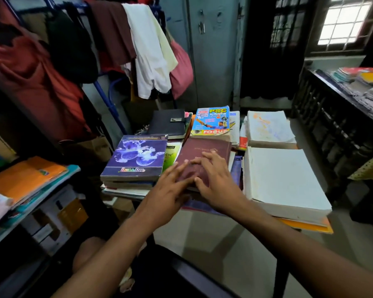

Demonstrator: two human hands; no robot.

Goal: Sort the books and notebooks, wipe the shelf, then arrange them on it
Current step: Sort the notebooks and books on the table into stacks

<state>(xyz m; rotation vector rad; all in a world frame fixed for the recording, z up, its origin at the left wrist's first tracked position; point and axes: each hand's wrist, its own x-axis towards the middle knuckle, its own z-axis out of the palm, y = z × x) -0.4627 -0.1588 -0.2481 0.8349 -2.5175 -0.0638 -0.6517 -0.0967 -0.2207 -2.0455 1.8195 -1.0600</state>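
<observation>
A maroon hardcover book (211, 149) lies on top of the middle stack on a small table. My left hand (170, 188) and my right hand (215, 183) both rest flat on its near end, fingers spread and straight. Left of it sits a purple book (136, 157) on a stack. Behind are a black diary (168, 123) and a blue PSC magazine (212, 120). To the right lies a thick white book (282, 175), with a second pale stack (269, 125) behind it. The shelf (32, 203) at left holds an orange notebook (24, 177) and other books.
Clothes (146, 50) hang on a rack behind the table. A grey metal cupboard (213, 50) stands at the back. A dark wooden side table (336, 117) on the right carries more books. A black chair edge (194, 274) is below my arms.
</observation>
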